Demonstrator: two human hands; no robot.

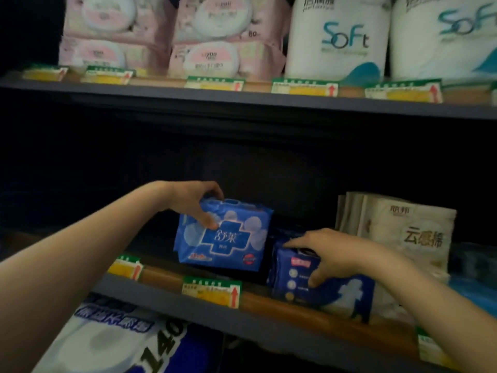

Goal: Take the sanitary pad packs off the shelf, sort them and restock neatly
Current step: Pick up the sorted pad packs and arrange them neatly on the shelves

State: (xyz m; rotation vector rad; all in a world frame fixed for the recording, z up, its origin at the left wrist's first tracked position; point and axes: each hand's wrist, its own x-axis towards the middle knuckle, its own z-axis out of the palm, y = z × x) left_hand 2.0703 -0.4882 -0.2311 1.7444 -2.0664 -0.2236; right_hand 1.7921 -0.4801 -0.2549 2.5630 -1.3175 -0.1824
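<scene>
With the left hand point(192, 203) gripping an upright blue pad pack point(223, 235) and the right hand point(320, 255) clutching a darker pack point(322, 289), both on the shelf point(269, 300), the job looks unfinished, though which stage I cannot tell.

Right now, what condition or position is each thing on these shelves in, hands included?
Left hand: grips the upright blue pack's top.
Upright blue pack: standing on the middle shelf.
Right hand: holds the dark blue pack.
Dark blue pack: at the shelf's front, tilted.
Beige tissue packs: upright, in a row.
Pink wipes packs: stacked, upper shelf.
Soft rolls: upright.
</scene>
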